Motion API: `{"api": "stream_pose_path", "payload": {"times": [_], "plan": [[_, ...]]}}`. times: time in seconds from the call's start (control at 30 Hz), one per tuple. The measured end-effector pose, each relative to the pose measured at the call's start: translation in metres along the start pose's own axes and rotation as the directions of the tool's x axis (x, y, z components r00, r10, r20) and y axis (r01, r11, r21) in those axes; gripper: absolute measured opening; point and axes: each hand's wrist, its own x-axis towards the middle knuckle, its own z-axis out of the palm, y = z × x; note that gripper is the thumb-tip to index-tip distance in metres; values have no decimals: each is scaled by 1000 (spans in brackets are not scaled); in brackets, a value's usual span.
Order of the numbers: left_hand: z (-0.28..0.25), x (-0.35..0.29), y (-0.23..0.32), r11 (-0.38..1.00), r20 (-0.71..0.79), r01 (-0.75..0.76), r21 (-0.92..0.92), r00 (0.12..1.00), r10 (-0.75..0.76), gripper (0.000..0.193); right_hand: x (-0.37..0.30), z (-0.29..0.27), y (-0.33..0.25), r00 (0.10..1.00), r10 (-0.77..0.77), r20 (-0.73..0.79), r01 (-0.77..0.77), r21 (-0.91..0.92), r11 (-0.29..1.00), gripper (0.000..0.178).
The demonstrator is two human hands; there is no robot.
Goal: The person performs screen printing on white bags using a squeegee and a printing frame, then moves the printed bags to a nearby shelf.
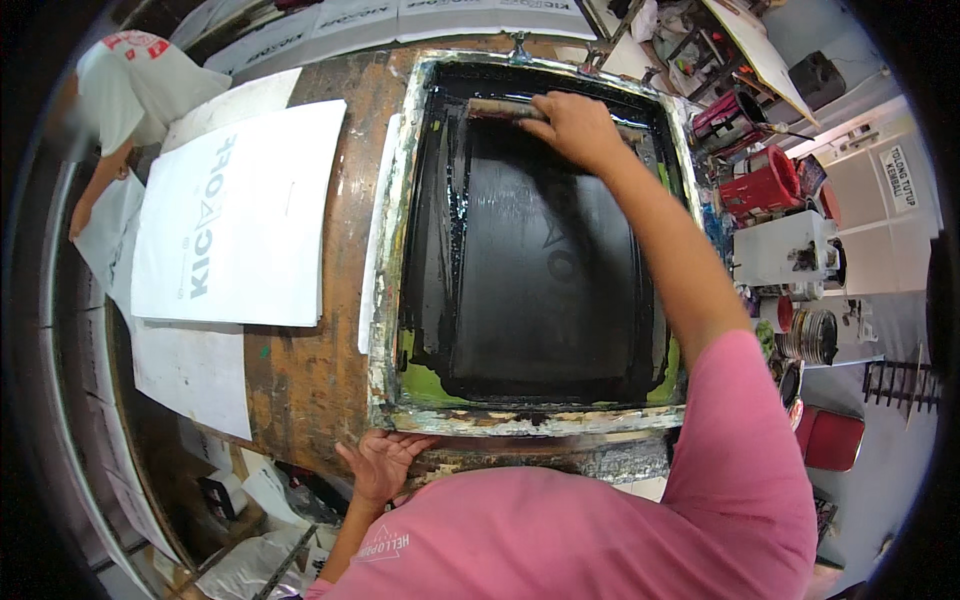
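Observation:
A screen-printing frame (pixel 540 418) lies in front of me, its wooden rim crusted with old paint. Black ink coats its mesh (pixel 540 310), with green showing at the near corners and faint lettering under the ink. At the far end, my right hand (pixel 575 130) is closed on a wide squeegee (pixel 500 108) lying crosswise. My left hand (pixel 383 465) is palm up at the frame's near left corner, thumb apart and fingers stretched against the lower edge. Whether those fingers bear any of the frame's weight cannot be seen.
Left of the frame, a stack of printed white sheets (pixel 240 220) lies on the worn wooden table (pixel 305 390). Another person (pixel 150 90) bends over sheets at the far left. Red ink buckets (pixel 765 185) and a white plastic container (pixel 780 250) stand along the right.

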Motion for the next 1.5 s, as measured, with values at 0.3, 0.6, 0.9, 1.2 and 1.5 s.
{"api": "stream_pose_path", "payload": {"times": [0.3, 0.6, 0.9, 1.2, 1.5], "plan": [[11, 14, 8, 995, 316, -5, 102, 948, -28, 107, 1, -1, -5, 997, 19, -75, -23, -42, 999, 42], [15, 18, 11, 998, 397, 43, 47, 916, -58, 101, -189, -103, -158, 994, 47, 94, -57, 106, 993, 34], [156, 25, 54, 987, 539, -120, -103, 828, 157, 111, -206, -255, -210, 958, -28, -284, -7, -121, 993, 30], [121, 89, 16, -813, 331, -9, 582, 916, 226, 106, -122, -329, -194, 932, 74, -355, -85, -14, 996, 41], [126, 90, -8, -786, 232, 6, 618, 954, 190, 105, -84, -357, -181, 946, 156, -284, -167, -16, 986, 41]]}}
